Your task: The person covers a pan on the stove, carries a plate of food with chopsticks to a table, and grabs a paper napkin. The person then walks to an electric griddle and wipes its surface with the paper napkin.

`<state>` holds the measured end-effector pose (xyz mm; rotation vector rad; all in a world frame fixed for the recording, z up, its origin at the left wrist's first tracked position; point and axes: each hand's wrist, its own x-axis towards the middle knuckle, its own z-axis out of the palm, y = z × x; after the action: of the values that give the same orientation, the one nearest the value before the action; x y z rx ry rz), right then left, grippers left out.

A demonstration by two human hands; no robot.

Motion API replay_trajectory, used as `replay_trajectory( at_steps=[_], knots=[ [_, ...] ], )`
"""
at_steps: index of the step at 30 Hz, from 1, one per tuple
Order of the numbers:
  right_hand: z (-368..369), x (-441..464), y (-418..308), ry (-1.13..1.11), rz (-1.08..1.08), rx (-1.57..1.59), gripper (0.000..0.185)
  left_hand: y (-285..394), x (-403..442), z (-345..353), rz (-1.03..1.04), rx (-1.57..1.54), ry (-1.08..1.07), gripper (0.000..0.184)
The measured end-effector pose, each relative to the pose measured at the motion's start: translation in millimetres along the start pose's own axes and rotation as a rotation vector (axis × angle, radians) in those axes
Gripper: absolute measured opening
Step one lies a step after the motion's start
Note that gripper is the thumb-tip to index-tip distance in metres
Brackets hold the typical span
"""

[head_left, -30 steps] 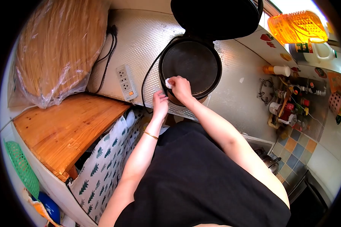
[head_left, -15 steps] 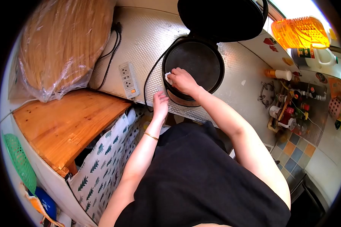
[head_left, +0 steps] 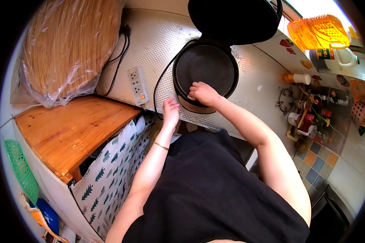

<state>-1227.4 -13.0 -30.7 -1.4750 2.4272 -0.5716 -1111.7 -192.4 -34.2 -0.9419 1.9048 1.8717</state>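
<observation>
A round black electric griddle [head_left: 209, 65] stands on the counter with its lid [head_left: 235, 20] raised at the back. My right hand [head_left: 205, 94] is closed over the near side of the pan; a small bit of white wipe, like tissue, peeks out under its fingers, mostly hidden. Left of the griddle, my left hand [head_left: 171, 111] hovers by the counter's front edge, fingers loosely curled and apart, holding nothing. The griddle's black cord [head_left: 158, 87] curves down between that hand and the pan.
A white power strip [head_left: 138, 86] lies on the silver counter [head_left: 150, 44]. Left are a plastic-wrapped wooden board [head_left: 69, 48] and a wooden shelf top [head_left: 77, 129]. An oil jug [head_left: 318, 33], a gas burner [head_left: 286, 100] and several bottles stand to the right.
My right hand has moved from the pan's left rim rightward and slightly toward me, and the white wipe shows less. My left hand has barely moved.
</observation>
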Motion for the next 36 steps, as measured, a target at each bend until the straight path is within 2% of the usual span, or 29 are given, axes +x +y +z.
replay_trajectory(
  at_steps=[4,5,6,10,15,20,23,29,36],
  knots=[
    [-7,-28,8,-0.025,0.059,0.072,0.004,0,-1,-1,0.005,0.005,-0.005,0.054],
    [-16,-41,12,0.025,0.251,0.201,0.008,-1,0,-1,0.004,-0.002,-0.009,0.054],
    [-23,-48,16,0.075,0.308,0.265,0.014,-2,0,-2,0.001,-0.012,-0.008,0.054],
    [-34,-67,30,0.173,0.582,0.291,0.018,2,-3,-4,0.004,0.024,-0.013,0.054],
    [-11,-56,27,0.407,0.72,0.181,0.017,4,-5,-5,-0.011,0.011,-0.01,0.054],
    [-2,-23,18,0.483,0.587,0.192,0.012,5,-7,-6,-0.002,0.007,-0.014,0.054],
    [4,-9,12,0.361,0.454,0.157,0.007,7,-10,-4,0.001,0.017,-0.017,0.054],
    [15,-24,5,0.084,0.163,0.122,0.009,10,-8,-7,-0.009,0.008,-0.018,0.054],
    [-12,-21,6,-0.108,0.006,-0.02,0.011,15,-8,-8,0.001,0.014,-0.02,0.051]
  ],
)
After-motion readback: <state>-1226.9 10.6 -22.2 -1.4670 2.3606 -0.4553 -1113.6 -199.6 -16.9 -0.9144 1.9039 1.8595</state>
